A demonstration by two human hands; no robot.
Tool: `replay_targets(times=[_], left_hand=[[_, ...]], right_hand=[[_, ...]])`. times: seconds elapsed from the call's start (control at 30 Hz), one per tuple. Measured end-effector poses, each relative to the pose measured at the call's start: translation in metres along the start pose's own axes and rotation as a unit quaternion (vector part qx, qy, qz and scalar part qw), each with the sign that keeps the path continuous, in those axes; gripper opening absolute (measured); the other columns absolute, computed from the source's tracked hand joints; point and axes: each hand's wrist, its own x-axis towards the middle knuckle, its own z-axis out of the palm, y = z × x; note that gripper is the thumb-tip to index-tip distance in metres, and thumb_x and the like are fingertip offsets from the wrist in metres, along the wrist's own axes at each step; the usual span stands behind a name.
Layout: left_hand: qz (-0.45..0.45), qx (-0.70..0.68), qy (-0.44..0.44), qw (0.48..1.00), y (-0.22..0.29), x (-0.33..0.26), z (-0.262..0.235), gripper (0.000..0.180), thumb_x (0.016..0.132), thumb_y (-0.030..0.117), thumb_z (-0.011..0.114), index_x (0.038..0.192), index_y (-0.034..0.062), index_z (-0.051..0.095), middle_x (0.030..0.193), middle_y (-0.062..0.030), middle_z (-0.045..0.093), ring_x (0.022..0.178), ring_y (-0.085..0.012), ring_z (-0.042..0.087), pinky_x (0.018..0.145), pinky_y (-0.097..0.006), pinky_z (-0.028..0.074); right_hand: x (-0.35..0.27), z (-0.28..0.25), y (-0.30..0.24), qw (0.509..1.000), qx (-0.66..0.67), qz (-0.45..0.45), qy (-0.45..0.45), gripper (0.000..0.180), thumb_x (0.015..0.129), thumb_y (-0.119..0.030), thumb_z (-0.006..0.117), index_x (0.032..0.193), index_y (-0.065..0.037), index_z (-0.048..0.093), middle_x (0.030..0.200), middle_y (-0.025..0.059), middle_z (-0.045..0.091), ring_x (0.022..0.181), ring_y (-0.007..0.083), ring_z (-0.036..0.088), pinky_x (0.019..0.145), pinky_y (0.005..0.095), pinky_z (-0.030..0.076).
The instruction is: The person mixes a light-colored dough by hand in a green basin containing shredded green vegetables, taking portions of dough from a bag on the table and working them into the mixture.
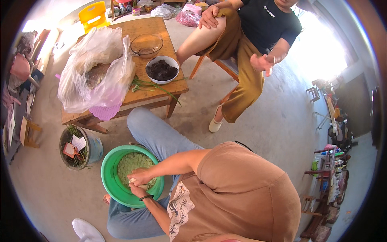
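Both my hands are together over a green bucket (109, 169) set between my bent legs. My right hand (140, 176) closes over a pale clump (132, 181), with only a bit of it showing between the fingers. Pressed against it from the near side is my left hand (138, 188), its wrist wearing a dark band; its fingers are curled round the same clump. Below them, a loose pale-green shredded mash (131, 163) covers the bottom of the bucket. I cannot make out exactly what the mash is.
A low wooden table (149, 28) holds a large plastic bag (96, 44), a glass bowl (147, 45), a white bowl of dark stuff (162, 70) and green stalks (155, 85). A bin (93, 147) stands left of the bucket. Another person (262, 24) sits across, one hand raised.
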Motion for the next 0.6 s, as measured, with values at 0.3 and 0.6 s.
replay_targets(times=[0.3,0.6], left_hand=[[0.136,0.125,-0.017,0.983,0.002,-0.005,0.003,0.035,0.086,0.022,0.037,0.090,-0.0072,0.056,0.083,-0.0146,0.061,0.067,-0.0216,0.056,0.060,-0.035,0.047],[0.119,-0.019,-0.144,0.982,0.042,-0.037,0.017,0.040,0.087,0.019,0.047,0.120,-0.0030,0.043,0.117,-0.0150,0.047,0.105,-0.0217,0.047,0.090,-0.033,0.038]], right_hand=[[0.002,0.011,0.010,0.989,0.044,0.031,0.136,0.025,0.075,-0.032,0.054,0.087,-0.010,0.054,0.068,0.0167,0.060,0.066,0.0369,0.058,0.059,0.0462,0.043],[0.028,0.012,0.022,0.948,0.130,0.235,0.167,0.044,0.084,-0.042,0.045,0.071,-0.004,0.062,0.058,0.0132,0.060,0.055,0.0279,0.060,0.055,0.0397,0.046]])
